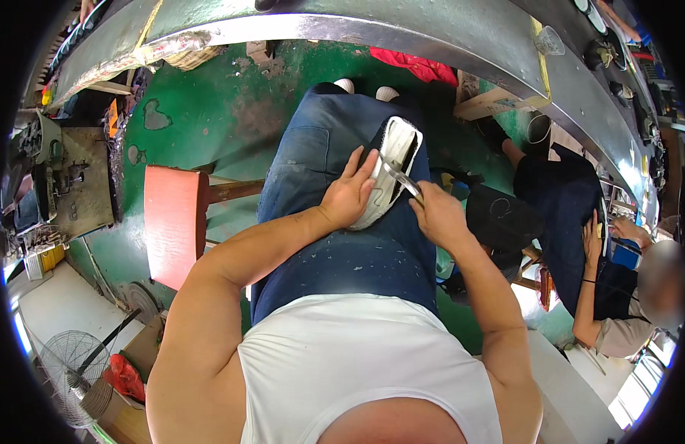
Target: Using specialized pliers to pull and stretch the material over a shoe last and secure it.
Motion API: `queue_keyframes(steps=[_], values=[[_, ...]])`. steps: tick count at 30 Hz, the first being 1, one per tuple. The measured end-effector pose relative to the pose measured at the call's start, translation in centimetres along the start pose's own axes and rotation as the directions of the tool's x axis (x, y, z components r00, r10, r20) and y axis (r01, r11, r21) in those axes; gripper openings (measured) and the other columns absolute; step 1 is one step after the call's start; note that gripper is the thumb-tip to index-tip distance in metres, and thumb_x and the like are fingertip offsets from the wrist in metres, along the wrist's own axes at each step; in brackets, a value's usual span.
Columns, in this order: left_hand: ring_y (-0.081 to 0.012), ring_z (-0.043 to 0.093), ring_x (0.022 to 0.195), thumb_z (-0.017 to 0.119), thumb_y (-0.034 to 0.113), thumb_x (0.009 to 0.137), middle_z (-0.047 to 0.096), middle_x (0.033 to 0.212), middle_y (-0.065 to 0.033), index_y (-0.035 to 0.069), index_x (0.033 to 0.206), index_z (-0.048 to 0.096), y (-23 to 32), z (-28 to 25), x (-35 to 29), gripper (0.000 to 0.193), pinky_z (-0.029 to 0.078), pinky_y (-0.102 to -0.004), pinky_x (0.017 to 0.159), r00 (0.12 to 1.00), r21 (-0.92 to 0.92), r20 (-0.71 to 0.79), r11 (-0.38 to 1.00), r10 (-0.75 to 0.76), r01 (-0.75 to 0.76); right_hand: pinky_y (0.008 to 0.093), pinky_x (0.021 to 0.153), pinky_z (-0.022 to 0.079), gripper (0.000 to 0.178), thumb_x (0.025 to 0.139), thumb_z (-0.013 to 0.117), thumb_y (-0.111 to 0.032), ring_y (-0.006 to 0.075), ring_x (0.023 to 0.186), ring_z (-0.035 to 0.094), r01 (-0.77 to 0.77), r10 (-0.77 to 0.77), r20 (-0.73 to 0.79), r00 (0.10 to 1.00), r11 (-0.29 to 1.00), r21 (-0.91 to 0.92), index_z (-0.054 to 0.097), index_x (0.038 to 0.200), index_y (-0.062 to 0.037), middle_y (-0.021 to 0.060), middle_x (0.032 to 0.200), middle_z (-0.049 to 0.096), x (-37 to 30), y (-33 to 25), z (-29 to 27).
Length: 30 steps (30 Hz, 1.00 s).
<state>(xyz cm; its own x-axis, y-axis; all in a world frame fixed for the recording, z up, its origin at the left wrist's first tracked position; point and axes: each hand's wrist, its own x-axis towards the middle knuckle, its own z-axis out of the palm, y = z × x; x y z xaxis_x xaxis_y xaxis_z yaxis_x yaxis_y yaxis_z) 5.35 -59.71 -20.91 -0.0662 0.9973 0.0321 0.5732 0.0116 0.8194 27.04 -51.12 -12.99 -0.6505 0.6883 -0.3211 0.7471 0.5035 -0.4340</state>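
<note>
Across my lap lies an upturned shoe [399,145], dark at the sides with a pale, whitish underside; its narrow end points away from me. My left hand [350,191] holds it at its left edge, fingers pointing forward and resting on its rim. In my closed right hand [440,216] is a pair of metal pincers [400,176]. Their curved head reaches over the shoe's underside and comes close to my left fingertips. Whether the jaws grip the shoe's edge I cannot tell. A dark blue apron [335,263] covers my lap under the shoe.
A long metal workbench [320,28] curves across the front. To my left are an orange-red stool seat [174,222], a machine [79,177] and a wire fan [76,370]. At right another person [616,296] sits working, beside a dark cloth-covered item [502,216].
</note>
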Motion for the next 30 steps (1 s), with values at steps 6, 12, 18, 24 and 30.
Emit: queue_keyframes(steps=[6, 12, 18, 24, 30], values=[[-0.0488, 0.067, 0.089, 0.046, 0.026, 0.101, 0.019, 0.156, -0.0322, 0.025, 0.156, 0.030, 1.4, -2.5, 1.9, 0.057, 0.056, -0.0484, 0.086, 0.946, 0.182, 0.323, 0.982, -0.011, -0.051, 0.0432, 0.073, 0.052, 0.024, 0.093, 0.064, -0.022, 0.0394, 0.081, 0.066, -0.478, 0.192, 0.554, 0.810, 0.763, 0.434, 0.060, 0.100, 0.0007, 0.0202, 0.081, 0.067, 0.0, 2.1, -3.4], [-0.0504, 0.066, 0.089, 0.048, 0.028, 0.101, 0.019, 0.156, -0.0333, 0.031, 0.155, 0.029, 4.7, -4.3, 4.6, 0.058, 0.057, -0.0484, 0.085, 0.865, 0.281, 0.483, 0.960, -0.137, -0.005, 0.0480, 0.074, 0.051, 0.031, 0.099, 0.056, -0.031, 0.0432, 0.083, 0.063, -0.017, 0.071, -0.121, 0.990, 0.919, 0.394, 0.058, 0.102, 0.0000, 0.0232, 0.083, 0.064, 1.4, 1.6, -2.6], [-0.0481, 0.064, 0.106, 0.055, 0.030, 0.098, 0.021, 0.157, -0.0342, 0.020, 0.156, 0.031, 3.3, -3.7, 1.8, 0.063, 0.052, -0.0462, 0.097, 0.831, 0.241, 0.536, 0.970, -0.148, 0.018, 0.0536, 0.079, 0.049, 0.037, 0.102, 0.049, -0.035, 0.0463, 0.091, 0.063, -0.134, 0.125, 0.072, 0.990, 0.980, 0.148, 0.056, 0.103, 0.0008, 0.0277, 0.096, 0.065, 1.1, 1.8, -1.6], [-0.0421, 0.057, 0.123, 0.069, 0.039, 0.088, 0.054, 0.135, -0.0332, -0.002, 0.155, 0.023, 2.4, -2.1, 1.0, 0.090, 0.043, -0.0394, 0.106, 0.866, -0.100, 0.248, 0.878, -0.433, 0.468, 0.0526, 0.080, 0.049, 0.037, 0.101, 0.052, -0.035, 0.0461, 0.093, 0.063, -0.077, 0.049, 0.142, 0.989, 0.976, 0.202, 0.057, 0.105, 0.0014, 0.0266, 0.093, 0.066, -1.1, 0.8, 0.6], [-0.0419, 0.058, 0.118, 0.075, 0.029, 0.083, 0.056, 0.132, -0.0302, 0.003, 0.154, 0.029, 6.0, -9.1, 5.1, 0.089, 0.046, -0.0430, 0.099, 0.802, 0.327, 0.500, 0.929, -0.328, 0.176, 0.0462, 0.078, 0.049, 0.027, 0.094, 0.061, -0.022, 0.0433, 0.088, 0.063, -0.195, 0.134, 0.173, 0.976, 0.894, 0.403, 0.060, 0.109, -0.0005, 0.0231, 0.089, 0.065, -3.4, 1.8, -4.2]])
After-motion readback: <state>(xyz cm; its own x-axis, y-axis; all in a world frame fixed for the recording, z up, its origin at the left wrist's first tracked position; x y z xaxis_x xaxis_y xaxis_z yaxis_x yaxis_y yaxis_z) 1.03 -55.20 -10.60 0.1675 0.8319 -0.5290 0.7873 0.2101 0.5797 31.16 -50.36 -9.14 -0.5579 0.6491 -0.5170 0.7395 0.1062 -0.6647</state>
